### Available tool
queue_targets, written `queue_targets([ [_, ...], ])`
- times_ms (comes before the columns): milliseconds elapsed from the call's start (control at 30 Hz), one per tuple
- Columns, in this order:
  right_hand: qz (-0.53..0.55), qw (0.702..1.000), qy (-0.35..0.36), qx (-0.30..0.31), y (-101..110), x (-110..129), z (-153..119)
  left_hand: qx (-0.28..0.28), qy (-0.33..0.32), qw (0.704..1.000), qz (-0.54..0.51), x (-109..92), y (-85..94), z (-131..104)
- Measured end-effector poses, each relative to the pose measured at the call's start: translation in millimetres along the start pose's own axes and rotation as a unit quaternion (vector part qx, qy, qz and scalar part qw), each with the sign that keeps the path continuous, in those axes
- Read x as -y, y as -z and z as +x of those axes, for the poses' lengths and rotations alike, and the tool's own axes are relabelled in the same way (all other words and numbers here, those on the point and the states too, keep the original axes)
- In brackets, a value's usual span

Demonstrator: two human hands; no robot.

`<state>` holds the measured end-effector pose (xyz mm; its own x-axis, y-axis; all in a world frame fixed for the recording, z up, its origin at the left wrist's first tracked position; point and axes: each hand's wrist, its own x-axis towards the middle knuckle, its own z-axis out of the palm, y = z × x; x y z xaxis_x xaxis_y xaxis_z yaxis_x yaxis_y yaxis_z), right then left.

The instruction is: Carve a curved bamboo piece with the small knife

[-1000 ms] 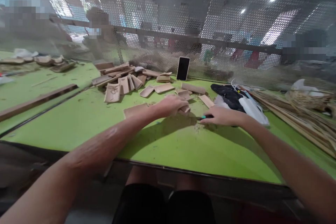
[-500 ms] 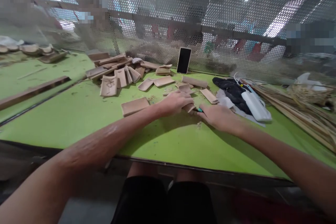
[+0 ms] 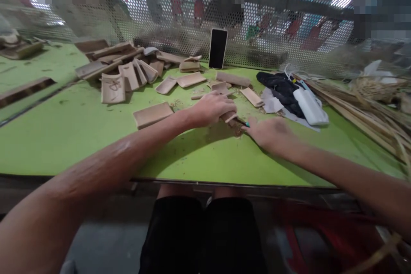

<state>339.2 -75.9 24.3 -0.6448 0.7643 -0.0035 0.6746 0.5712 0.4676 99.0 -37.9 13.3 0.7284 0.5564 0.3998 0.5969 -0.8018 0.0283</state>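
Curved bamboo piece (image 3: pixel 229 116) looks light and stiff, likely to split along the grain, so it seems best held across its rounded back. It lies well in from the front edge of the bench (image 3: pixel 192 160), clamped under the left hand (image 3: pixel 213 109), its exposed end facing the slim tool (image 3: pixel 243 123) gripped in the right hand (image 3: pixel 269 135).

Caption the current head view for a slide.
Left hand grips a wooden piece while the right hand holds a tool to its end, above a green table.
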Motion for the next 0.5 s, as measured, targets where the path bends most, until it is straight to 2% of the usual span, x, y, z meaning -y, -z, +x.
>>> queue_targets([
  [333,0.064,0.997,-0.010,0.037,-3,-2,8,-0.019,0.010,1.000,-0.001,-2,-4.7,-2],
  [500,0.066,0.996,0.000,0.056,5,0,11,-0.020,0.005,1.000,0.014,-4,-5.7,-4],
])
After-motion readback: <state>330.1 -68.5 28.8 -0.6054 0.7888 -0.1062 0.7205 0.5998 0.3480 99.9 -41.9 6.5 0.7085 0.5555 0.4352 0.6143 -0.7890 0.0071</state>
